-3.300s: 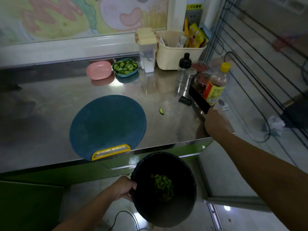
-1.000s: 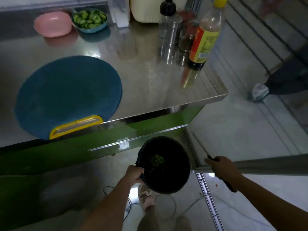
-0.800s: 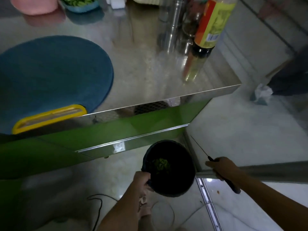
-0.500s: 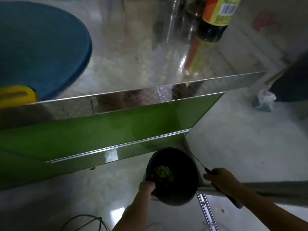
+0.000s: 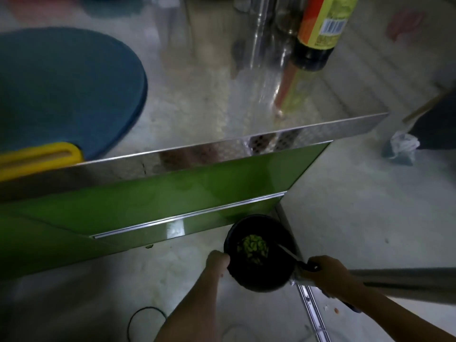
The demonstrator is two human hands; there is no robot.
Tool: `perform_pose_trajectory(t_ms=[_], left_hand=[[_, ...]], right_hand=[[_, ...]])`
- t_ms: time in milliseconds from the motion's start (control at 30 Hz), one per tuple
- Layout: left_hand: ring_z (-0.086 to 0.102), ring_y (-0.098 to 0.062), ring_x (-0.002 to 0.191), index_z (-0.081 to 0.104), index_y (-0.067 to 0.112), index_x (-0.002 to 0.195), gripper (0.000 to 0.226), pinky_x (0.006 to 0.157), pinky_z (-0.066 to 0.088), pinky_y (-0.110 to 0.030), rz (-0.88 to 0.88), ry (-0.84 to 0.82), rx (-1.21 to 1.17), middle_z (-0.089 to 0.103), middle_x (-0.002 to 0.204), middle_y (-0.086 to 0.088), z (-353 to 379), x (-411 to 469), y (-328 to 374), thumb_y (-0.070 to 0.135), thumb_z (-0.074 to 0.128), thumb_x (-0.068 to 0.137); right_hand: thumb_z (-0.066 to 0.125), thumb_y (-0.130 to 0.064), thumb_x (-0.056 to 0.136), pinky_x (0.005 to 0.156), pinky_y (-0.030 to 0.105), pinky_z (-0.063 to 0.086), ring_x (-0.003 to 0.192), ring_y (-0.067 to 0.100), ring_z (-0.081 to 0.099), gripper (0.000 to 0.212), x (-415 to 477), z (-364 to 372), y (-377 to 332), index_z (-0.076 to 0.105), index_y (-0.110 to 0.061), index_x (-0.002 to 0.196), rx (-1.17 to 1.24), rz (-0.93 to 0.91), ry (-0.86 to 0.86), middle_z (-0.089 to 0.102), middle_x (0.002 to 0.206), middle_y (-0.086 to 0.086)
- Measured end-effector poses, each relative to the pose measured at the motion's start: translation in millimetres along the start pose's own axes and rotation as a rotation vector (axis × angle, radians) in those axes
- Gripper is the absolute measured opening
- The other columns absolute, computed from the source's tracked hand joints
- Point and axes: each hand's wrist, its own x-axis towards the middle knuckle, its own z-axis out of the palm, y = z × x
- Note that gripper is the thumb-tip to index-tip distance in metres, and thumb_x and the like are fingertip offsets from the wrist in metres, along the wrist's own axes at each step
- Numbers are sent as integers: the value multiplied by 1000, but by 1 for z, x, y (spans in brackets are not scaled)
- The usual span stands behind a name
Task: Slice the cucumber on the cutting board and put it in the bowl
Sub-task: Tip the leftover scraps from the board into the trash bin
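Holding black container low, below counter: left hand grips rim, steadying; right hand clenched round knife, blade dipped inside over green cucumber scraps, probably scraping.

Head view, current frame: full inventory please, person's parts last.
counter: 1, steel, upper half
cutting board: 1, blue with yellow handle, on counter, left
bottle: 1, dark contents, yellow-orange label, on counter, upper right
metal canisters: count unclear, blurred, silver, left of bottle
cabinet front: 1, green, under counter
black container: 1, black, held below counter
green pieces: small pile, green, inside container
knife: 1, black handle, blade over container
cable: 1, black, floor
crumpled bag: 1, whitish, floor right
left hand: grips container rim
right hand: grips knife handle
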Motion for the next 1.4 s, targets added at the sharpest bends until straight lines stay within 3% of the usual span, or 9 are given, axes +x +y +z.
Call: perform_pose_trajectory(t_ms=[133, 333, 467, 600, 767, 867, 967, 1033, 1400], left_hand=[[59, -23, 78, 57, 3, 79, 18, 62, 48, -26, 105, -109, 153, 61, 90, -12, -37, -80, 27, 19, 58, 88], [56, -18, 94, 57, 1, 119, 35, 67, 51, -20, 213, -391, 288, 59, 102, -5, -92, -218, 65, 25, 55, 93], [63, -12, 71, 59, -3, 109, 31, 60, 53, -19, 292, -458, 281, 59, 85, -4, -139, -301, 102, 24, 46, 99], [63, -6, 53, 55, 11, 80, 22, 52, 52, -17, 475, -320, 221, 58, 78, -4, -206, -383, 152, 16, 44, 98], [62, -21, 85, 62, 11, 94, 12, 74, 48, -30, 596, 185, 350, 61, 93, -9, -315, -408, 176, 22, 61, 89], [39, -33, 129, 40, 19, 137, 76, 103, 35, -39, 396, 509, 532, 42, 139, -14, -376, -392, 163, 40, 75, 73], [2, -48, 139, -6, 28, 149, 116, 113, 13, -54, 149, 480, 483, -9, 153, -26, -413, -376, 136, 52, 75, 70], [-9, -50, 138, -17, 28, 147, 125, 113, 9, -57, 112, 427, 481, -25, 149, -27, -423, -365, 117, 58, 74, 67], [-24, -55, 131, -18, 36, 145, 113, 107, 2, -64, 269, 375, 531, -34, 146, -24, -381, -340, 148, 55, 68, 75]], right_hand=[[64, -33, 86, 44, 12, 35, 42, -3, 46, 29, -61, -28, -15, 49, -31, 61, -20, -69, 9, 50, 56, -9], [66, -23, 85, 50, 10, 33, 46, -3, 46, 33, -176, -74, -37, 56, -44, 60, 159, -272, 31, 52, 51, -15], [69, -16, 83, 52, 17, 35, 49, -3, 44, 33, -229, -123, -74, 54, -37, 63, 190, -422, 74, 50, 53, -12], [69, -12, 83, 51, 12, 31, 50, -6, 45, 35, -258, -169, -131, 52, -32, 59, 273, -548, 204, 48, 51, -17], [67, -23, 85, 54, 5, 38, 56, -16, 52, 19, -253, -208, -201, 55, -30, 73, 264, -538, 347, 54, 53, -15], [66, -32, 87, 54, 11, 36, 55, -6, 52, 16, -238, -220, -235, 56, -31, 74, 244, -540, 349, 53, 60, -11], [65, -33, 87, 55, 12, 36, 62, -3, 55, 9, -226, -226, -266, 60, -31, 79, 261, -553, 354, 60, 67, -11], [65, -31, 87, 54, 11, 37, 62, -3, 55, 5, -218, -228, -283, 62, -28, 85, 292, -567, 342, 60, 69, -9], [66, -34, 85, 56, 15, 35, 70, -1, 54, 12, -159, -235, -337, 58, -28, 91, 157, -564, 367, 59, 75, -13]])
